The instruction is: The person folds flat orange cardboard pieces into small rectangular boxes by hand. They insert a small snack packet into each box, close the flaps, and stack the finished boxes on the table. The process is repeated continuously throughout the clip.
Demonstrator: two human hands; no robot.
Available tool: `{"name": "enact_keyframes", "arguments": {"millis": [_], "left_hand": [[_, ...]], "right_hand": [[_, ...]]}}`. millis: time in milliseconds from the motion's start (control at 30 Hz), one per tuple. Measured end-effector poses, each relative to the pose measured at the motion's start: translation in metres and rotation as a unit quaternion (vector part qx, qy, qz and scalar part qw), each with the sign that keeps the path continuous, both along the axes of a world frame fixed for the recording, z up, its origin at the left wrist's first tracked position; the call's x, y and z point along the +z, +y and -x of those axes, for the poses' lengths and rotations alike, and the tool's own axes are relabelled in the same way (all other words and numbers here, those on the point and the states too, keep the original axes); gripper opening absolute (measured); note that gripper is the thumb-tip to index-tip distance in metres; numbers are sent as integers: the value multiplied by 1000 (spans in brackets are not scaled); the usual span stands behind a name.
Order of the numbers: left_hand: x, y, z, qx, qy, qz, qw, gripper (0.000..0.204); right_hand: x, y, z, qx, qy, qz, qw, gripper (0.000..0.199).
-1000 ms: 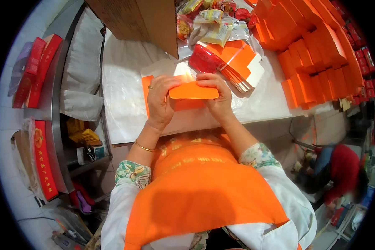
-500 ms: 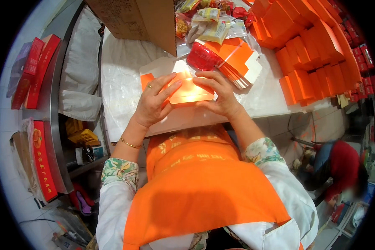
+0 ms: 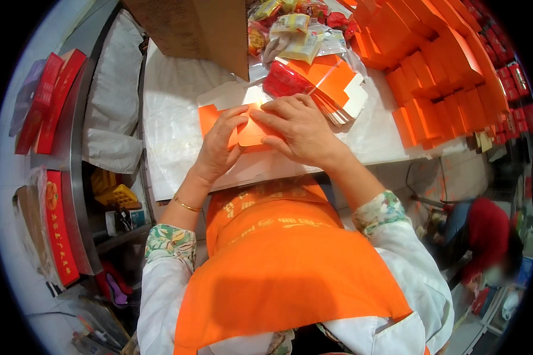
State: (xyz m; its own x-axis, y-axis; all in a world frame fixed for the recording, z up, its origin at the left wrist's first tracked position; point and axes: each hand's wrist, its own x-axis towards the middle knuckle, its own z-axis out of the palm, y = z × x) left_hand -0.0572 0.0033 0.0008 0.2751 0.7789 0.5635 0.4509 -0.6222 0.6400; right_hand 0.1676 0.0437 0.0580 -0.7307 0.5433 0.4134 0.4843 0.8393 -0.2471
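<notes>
White, crinkled tabletop (image 3: 175,130) spreads across the upper middle of the view; near its front edge is a small, folded orange card piece (image 3: 253,131), held between two bare hands. The left hand (image 3: 224,137) keeps its grip closed on the piece's left end, pinching it between thumb and fingers; the right hand (image 3: 299,127) covers its right part, its grip pinching the piece between the thumb at the near edge and the fingertips on top.

Just behind the left hand, a flat orange-and-white card sheet (image 3: 219,94) lies on the tabletop; beyond the right hand, a shiny red packet (image 3: 283,80) rests against a stack of orange-and-white card sheets (image 3: 350,94); farther back lies a heap of small, glossy wrapped packets (image 3: 305,44). A brown cardboard box (image 3: 201,35) stands at the back left; upright orange card boxes (image 3: 432,77) crowd the right side in rows; at far right, well apart, a person in a red top (image 3: 488,234) bends low.
</notes>
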Motion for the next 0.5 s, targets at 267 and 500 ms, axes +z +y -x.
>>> {"name": "enact_keyframes", "arguments": {"millis": [267,500], "left_hand": [[-12,0,3,29,-12,-16,999,46],[-13,-2,2,6,-32,11,999,47]], "right_hand": [[2,2,14,2,-8,-31,999,49],[-4,6,-39,-36,-50,-6,998,49]]}}
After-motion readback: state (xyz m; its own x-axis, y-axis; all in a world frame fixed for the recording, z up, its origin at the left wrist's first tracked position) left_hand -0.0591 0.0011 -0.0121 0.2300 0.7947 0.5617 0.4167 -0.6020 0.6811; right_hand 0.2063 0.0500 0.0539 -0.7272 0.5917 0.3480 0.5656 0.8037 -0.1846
